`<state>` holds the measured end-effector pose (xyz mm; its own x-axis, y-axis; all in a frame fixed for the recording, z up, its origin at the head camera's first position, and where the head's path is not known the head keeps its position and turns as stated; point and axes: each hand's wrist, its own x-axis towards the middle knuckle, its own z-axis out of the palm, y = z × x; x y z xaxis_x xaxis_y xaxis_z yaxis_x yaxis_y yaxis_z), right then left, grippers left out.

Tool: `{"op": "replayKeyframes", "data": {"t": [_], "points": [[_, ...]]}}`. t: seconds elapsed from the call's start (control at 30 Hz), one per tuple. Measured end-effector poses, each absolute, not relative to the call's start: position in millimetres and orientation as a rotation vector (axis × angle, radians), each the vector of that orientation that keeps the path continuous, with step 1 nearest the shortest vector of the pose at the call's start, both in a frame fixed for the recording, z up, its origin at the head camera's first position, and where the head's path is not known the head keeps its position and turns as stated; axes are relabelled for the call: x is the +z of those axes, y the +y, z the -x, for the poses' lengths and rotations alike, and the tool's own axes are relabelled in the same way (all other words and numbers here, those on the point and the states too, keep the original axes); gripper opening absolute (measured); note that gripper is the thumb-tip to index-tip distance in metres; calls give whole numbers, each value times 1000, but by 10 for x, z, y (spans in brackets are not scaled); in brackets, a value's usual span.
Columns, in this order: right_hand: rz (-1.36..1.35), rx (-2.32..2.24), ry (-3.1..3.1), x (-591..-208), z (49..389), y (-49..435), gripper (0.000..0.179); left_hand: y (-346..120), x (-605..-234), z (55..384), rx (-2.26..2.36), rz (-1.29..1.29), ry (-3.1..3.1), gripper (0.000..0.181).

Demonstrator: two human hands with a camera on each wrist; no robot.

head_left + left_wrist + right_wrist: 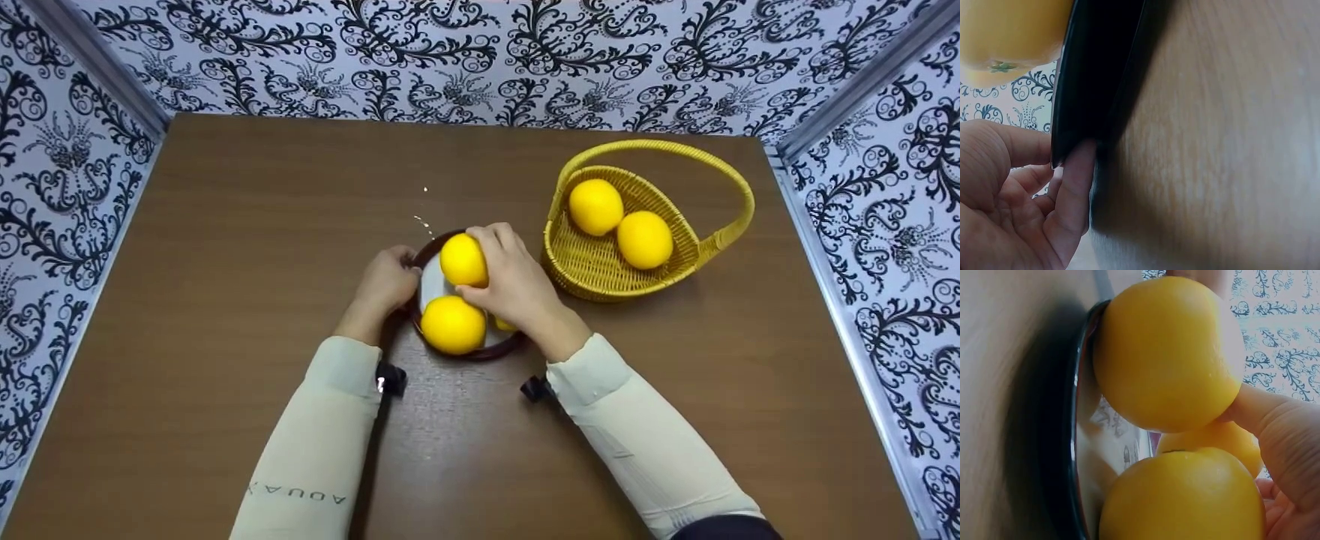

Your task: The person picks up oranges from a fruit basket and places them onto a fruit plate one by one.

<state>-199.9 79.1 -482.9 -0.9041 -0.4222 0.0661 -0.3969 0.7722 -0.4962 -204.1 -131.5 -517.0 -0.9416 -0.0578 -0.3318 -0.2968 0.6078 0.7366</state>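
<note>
A dark-rimmed round plate (491,352) with a pale inside holds oranges. At its left edge my left hand (386,283) pinches the rim; the left wrist view shows the thumb and fingers (1075,185) on either side of the dark plate edge (1086,84). My right hand (517,281) grips an orange (459,259) at the plate's far side. A second orange (453,325) sits at the near side of the plate. Partly hidden under my right hand is a third orange (505,325). In the right wrist view, my right thumb (1255,408) reaches behind the front oranges.
To the right of the plate stands a yellow wicker basket (581,281) with a tall handle, two oranges (621,225) inside. Small white specks (424,223) mark the brown table (262,210) behind the plate. Patterned walls (420,52) enclose the back and sides.
</note>
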Motion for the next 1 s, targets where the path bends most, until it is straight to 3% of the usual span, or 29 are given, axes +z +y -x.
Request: {"op": "replayKeyframes", "data": {"t": [1.0], "points": [[927, -632, 2749, -4818, 2251, 701, 64, -1343, -5209, 2065, 1208, 285, 2577, 33]]}}
